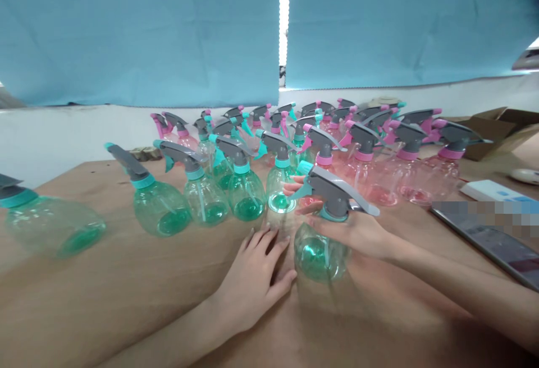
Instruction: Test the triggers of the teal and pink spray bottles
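Near the front of the wooden table [138, 306] stands a clear green spray bottle [320, 253] with a grey trigger head and a turquoise collar. My right hand [349, 233] is behind its neck, with the fingers stretched to the left and apart. The bottle hides part of that palm and the thumb, and whether the hand touches it is unclear. Just left of this bottle, my left hand [256, 272] lies on the tabletop with its fingers spread, holding nothing. Beyond it, another green spray bottle [246, 194] stands in a row of similar ones.
Several pink spray bottles [404, 174] stand at the right, with more bottles crowded behind. One green bottle [54, 225] is at the far left. A dark phone-like device [475, 239], a white box [484, 191] and an open cardboard box [490, 129] are on the right.
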`<state>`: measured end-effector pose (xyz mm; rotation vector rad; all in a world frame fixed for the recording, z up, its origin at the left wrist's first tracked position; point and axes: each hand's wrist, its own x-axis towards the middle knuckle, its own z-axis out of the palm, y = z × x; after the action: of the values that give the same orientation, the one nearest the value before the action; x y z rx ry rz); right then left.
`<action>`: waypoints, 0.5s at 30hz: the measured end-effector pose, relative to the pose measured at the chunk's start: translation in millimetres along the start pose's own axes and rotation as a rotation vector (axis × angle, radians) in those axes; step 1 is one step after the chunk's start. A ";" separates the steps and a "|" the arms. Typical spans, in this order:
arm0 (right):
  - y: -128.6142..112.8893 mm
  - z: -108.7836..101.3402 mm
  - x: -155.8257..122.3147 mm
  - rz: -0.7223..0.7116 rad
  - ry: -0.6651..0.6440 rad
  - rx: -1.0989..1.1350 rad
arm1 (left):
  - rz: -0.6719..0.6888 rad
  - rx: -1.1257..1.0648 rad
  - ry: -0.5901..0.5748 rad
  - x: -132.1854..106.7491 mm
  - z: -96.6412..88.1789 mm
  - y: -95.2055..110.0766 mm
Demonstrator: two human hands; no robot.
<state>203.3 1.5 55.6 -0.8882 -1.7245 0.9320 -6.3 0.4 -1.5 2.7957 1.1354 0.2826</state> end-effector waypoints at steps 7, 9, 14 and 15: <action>-2.9 -0.7 -0.2 -0.021 0.019 -0.043 | 0.006 -0.001 0.007 -0.8 1.0 0.0; -2.6 -0.9 -0.5 -0.038 0.020 -0.049 | 0.004 -0.002 0.013 -1.1 0.9 0.0; 0.1 1.5 -0.6 -0.040 0.037 -0.064 | 0.004 -0.005 0.008 -0.6 0.4 0.0; 0.5 2.3 -0.5 -0.043 0.053 -0.076 | 0.005 -0.007 0.011 -0.5 0.6 0.0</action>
<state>201.4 0.9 54.4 -0.9139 -1.7366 0.8127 -6.6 0.0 -2.1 2.7941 1.1280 0.3023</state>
